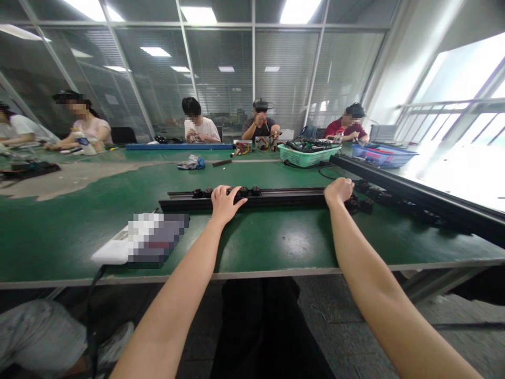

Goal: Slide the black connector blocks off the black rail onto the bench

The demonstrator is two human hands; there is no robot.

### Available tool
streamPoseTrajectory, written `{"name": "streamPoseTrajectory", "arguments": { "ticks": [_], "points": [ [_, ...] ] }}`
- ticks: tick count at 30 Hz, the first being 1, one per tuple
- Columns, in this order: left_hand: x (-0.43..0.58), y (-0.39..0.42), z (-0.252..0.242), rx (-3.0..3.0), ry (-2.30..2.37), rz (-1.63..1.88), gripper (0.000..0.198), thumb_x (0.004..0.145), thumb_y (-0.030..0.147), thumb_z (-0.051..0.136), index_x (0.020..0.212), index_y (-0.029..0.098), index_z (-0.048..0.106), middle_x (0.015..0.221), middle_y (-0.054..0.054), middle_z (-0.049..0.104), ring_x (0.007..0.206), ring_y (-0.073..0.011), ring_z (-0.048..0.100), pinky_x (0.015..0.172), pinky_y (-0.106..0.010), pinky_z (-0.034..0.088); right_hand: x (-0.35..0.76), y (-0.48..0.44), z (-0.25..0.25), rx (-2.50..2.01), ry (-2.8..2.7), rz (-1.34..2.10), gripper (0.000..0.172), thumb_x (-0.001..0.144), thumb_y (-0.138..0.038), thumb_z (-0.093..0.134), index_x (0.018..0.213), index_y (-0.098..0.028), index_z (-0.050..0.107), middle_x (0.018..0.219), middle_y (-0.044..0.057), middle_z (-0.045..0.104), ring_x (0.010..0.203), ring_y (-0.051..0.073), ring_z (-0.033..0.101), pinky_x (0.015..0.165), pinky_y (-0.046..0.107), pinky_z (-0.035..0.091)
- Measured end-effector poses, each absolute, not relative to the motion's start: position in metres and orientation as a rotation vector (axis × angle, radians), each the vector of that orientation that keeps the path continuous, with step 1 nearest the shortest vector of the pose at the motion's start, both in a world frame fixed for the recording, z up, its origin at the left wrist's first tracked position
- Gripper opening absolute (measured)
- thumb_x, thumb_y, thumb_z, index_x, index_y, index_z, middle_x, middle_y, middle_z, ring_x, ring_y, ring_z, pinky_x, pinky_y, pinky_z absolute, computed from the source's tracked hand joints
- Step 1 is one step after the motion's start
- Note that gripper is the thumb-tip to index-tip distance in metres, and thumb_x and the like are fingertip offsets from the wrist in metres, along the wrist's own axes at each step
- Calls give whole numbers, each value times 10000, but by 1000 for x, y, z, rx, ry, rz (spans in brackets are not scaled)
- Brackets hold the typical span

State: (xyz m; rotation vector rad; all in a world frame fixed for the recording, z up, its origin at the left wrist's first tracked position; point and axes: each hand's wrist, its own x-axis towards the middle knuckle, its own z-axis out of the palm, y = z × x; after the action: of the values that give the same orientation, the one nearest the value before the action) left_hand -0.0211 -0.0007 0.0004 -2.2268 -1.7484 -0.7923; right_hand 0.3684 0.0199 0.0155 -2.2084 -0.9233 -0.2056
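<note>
Grip of the left hand (225, 204): fingers and thumb set apart across the long black grooved bar (286, 201); whether they clamp it cannot be told. Grip of the right hand (339, 191): fingers curled together at the bar's right end; what they enclose is hidden. Near the front edge of the green-topped counter (268, 247), at left, lies a flat white object (112, 248), partly pixelated. Beyond it, the bar lies crosswise on the counter. At right, a longer black rail (426, 192) runs aslant. Farther back: a crumpled grey-and-blue cloth (192, 162), a mint-green plastic basket (310, 157) bearing dark parts, and a blue plastic basket (382, 159).
</note>
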Motion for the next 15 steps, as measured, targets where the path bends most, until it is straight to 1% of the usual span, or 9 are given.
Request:
{"name": "streamPoseTrajectory", "arguments": {
  "ticks": [3, 7, 9, 11, 13, 15],
  "points": [
    [-22, 0, -1, -2229, -1741, -798, 567, 1025, 561, 640, 1524, 292, 668, 1471, -160, 595, 1474, -375, 429, 1288, -542, 294, 368, 19, 14, -2213, -897, -226, 452, 991, -81, 413, 1259, -43, 776, 1327, 280, 658, 1321, 351, 562, 1146, 478, 425],
    [-22, 1, -2, -2222, -1729, -818, 545, 1030, 573, 627, 1510, 319, 674, 1464, -146, 597, 1460, -372, 432, 1276, -548, 307, 371, 15, 14, -2282, -851, -268, 422, 992, -116, 467, 1267, -71, 784, 1333, 287, 652, 1338, 363, 558, 1233, 586, 322],
    [-22, 1, -2, -2223, -1731, -818, 550, 1029, 571, 629, 1511, 309, 674, 1463, -151, 595, 1459, -373, 431, 1278, -547, 302, 372, 13, 19, -2288, -862, -317, 406, 969, -116, 488, 1228, -71, 797, 1316, 290, 656, 1334, 373, 550, 1253, 640, 265],
    [-22, 0, -1, -2226, -1735, -813, 564, 1029, 570, 632, 1516, 290, 671, 1465, -159, 592, 1460, -372, 430, 1280, -541, 300, 369, 13, 26, -2229, -942, -388, 394, 937, -103, 495, 1173, -86, 810, 1284, 272, 668, 1322, 376, 542, 1261, 670, 226],
    [-22, 0, -1, -2229, -1734, -814, 568, 1028, 570, 635, 1516, 280, 672, 1467, -161, 591, 1461, -369, 431, 1281, -535, 301, 358, 16, 33, -2100, -1074, -431, 396, 912, -85, 485, 1133, -111, 813, 1242, 241, 682, 1294, 366, 547, 1256, 665, 239],
    [-23, -1, -1, -2226, -1726, -822, 556, 1026, 565, 645, 1508, 289, 676, 1462, -152, 597, 1458, -360, 437, 1281, -529, 304, 338, 19, 37, -1944, -1230, -412, 406, 906, -73, 459, 1115, -117, 805, 1193, 224, 696, 1249, 356, 570, 1232, 629, 303]
  ]
}}
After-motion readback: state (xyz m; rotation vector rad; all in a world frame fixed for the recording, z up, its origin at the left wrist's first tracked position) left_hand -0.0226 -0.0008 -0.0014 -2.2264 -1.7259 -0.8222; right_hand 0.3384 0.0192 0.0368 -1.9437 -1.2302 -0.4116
